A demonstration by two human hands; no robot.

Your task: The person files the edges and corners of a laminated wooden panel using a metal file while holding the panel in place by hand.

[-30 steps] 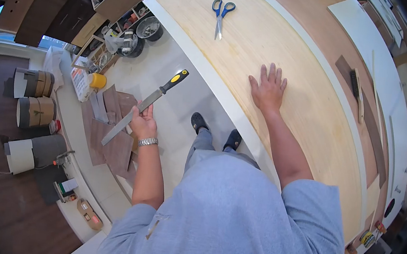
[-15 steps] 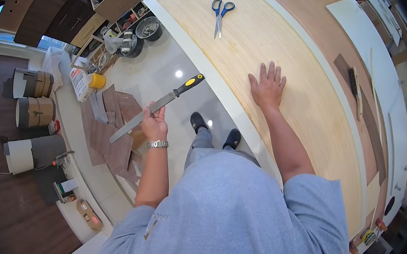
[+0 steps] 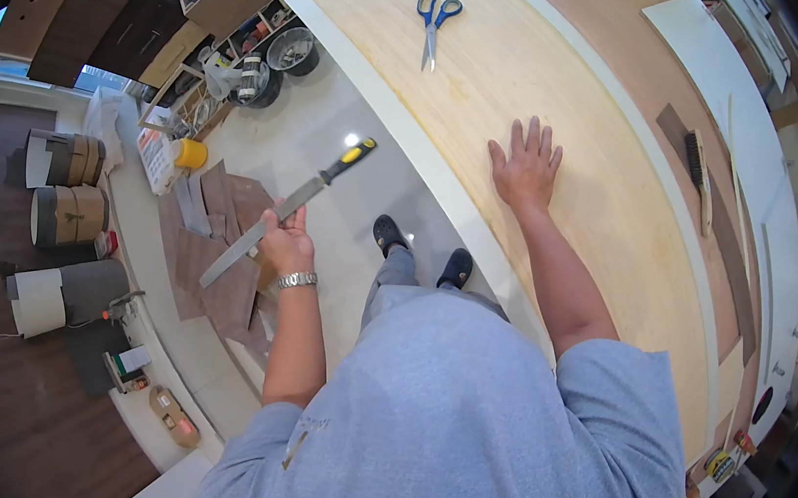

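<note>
My left hand (image 3: 288, 244), with a metal watch at the wrist, holds a long flat metal file (image 3: 275, 215) by its blade. The file's black and yellow handle points up and to the right, over the floor. My right hand (image 3: 525, 177) lies flat on the pale wood panel (image 3: 617, 235), its fingers spread and nothing in it. Blue-handled scissors (image 3: 432, 29) lie on the same panel, above my right hand, with their blades towards me.
A wire brush (image 3: 698, 183) lies on a brown strip at the right. Brown sheet offcuts (image 3: 229, 274) are on the floor at the left, near a yellow container (image 3: 191, 155). Black buckets (image 3: 293, 52) stand at the upper left. Rolls (image 3: 68, 219) lie at the far left.
My left hand and the file have moved a little to the left, away from the panel. My right hand stays in the same place on the panel.
</note>
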